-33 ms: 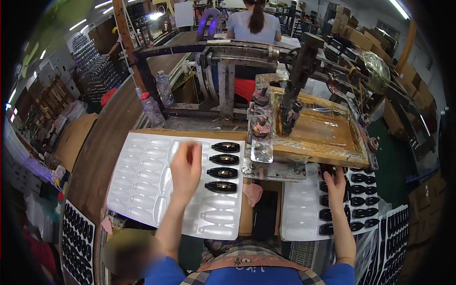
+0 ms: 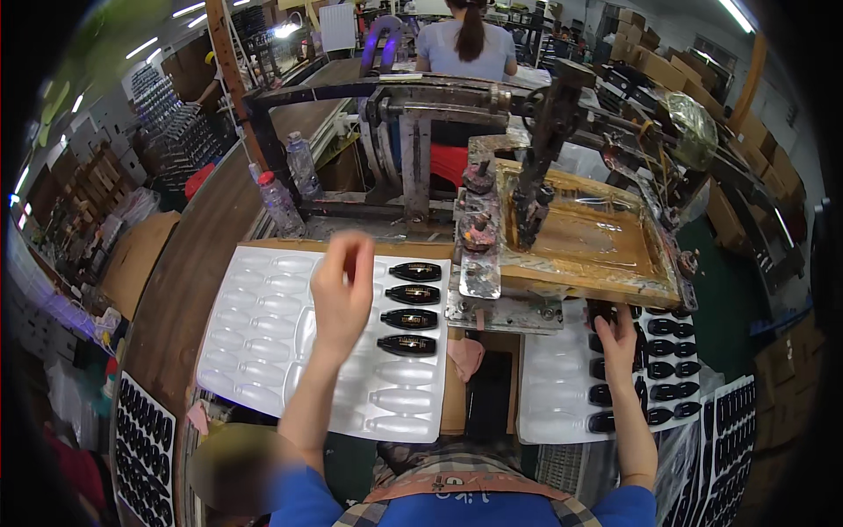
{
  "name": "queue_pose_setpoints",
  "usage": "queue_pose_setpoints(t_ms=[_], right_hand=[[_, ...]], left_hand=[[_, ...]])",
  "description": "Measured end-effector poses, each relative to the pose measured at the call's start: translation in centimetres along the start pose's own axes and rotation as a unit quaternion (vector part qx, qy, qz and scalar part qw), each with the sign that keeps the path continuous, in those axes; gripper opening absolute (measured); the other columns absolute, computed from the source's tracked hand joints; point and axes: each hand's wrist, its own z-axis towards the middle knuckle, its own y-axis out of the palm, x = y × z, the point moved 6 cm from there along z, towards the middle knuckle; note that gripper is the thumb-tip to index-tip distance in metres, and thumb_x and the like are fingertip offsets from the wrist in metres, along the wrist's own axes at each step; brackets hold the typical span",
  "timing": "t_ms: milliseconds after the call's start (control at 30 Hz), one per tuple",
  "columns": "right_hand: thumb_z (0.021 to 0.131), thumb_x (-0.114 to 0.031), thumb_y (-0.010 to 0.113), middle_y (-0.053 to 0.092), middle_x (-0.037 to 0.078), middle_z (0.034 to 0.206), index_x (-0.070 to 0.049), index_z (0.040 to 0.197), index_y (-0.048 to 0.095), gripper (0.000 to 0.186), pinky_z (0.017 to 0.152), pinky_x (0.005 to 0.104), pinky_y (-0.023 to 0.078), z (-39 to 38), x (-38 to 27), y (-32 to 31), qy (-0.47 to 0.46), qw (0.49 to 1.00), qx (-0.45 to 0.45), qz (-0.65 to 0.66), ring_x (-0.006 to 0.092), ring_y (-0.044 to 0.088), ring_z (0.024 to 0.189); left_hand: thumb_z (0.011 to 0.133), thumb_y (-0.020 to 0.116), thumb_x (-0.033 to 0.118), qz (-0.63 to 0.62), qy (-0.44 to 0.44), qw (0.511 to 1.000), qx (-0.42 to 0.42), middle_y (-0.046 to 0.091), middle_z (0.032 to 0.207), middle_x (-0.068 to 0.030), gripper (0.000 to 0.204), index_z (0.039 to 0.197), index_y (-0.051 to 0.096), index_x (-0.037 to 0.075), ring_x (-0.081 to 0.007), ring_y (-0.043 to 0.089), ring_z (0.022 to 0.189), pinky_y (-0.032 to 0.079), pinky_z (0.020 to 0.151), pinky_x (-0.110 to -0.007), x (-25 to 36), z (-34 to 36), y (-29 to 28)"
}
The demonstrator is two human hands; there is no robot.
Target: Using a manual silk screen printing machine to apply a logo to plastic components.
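Note:
My left hand (image 2: 343, 303) is raised over a white moulded tray (image 2: 250, 402). Its fingers are curled toward the thumb and slightly blurred; anything inside them is hidden. On that tray's right side lie several glossy black bottle-shaped pieces (image 2: 411, 319) with gold print, one above another. My right hand (image 2: 620, 347) reaches over a second white tray (image 2: 551, 430) at the right, just below a wooden-framed screen (image 2: 606, 292). Its thumb and fingers are around a black bottle-shaped piece (image 2: 602, 311) at the far end of a column. More black pieces (image 2: 673, 370) lie right of the wrist.
A metal printing stand (image 2: 420, 167) with a dark arm rises behind the trays. Two plastic bottles (image 2: 281, 206) stand at the left beside it. Between the trays are a pink cloth (image 2: 465, 358) and a dark block (image 2: 488, 395). Another person (image 2: 465, 48) sits beyond the stand.
My left hand has risen a little, away from me over the left tray. My right hand stays nearly in place beside the black piece. The view has shifted slightly.

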Motion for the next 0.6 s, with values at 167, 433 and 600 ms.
queue_pose_setpoints(t_ms=[167,433,600], right_hand=[[0.078,0.005,0.054,0.038,0.01,0.124,0.002,0.121,0.035,0.047,0.09,0.0265,0.037,-1.8,-3.0,2.5,-0.061,0.995,-0.069,-0.026,0.0158,0.045,0.107],[0.074,-0.002,0.06,0.029,0.012,0.133,0.0,0.118,0.041,0.048,0.089,0.0269,0.038,-4.1,-4.1,-0.6,-0.051,0.989,-0.065,-0.119,0.0171,0.044,0.11],[0.074,-0.005,0.061,0.037,0.011,0.129,0.001,0.114,0.044,0.044,0.074,0.0221,0.044,-4.0,-4.5,-0.1,-0.061,0.982,-0.076,-0.162,0.0114,0.054,0.087]], left_hand=[[0.089,0.046,0.026,-0.257,-0.114,0.92,-0.274,0.047,0.062,0.0039,0.028,0.098,0.056,0.001,-0.0014,0.034,0.048,0.024,0.041,-0.017,6.7,10.1,7.7],[0.086,0.052,0.019,-0.501,-0.35,0.718,-0.333,0.047,0.069,-0.0038,0.017,0.08,0.043,0.006,-0.005,0.039,0.05,0.027,0.036,-0.012,7.8,11.5,12.2],[0.085,0.054,0.019,-0.457,-0.436,0.725,-0.275,0.045,0.07,-0.0071,0.025,0.079,0.04,-0.001,-0.0053,0.036,0.049,0.028,0.034,-0.013,8.5,12.3,11.8]])
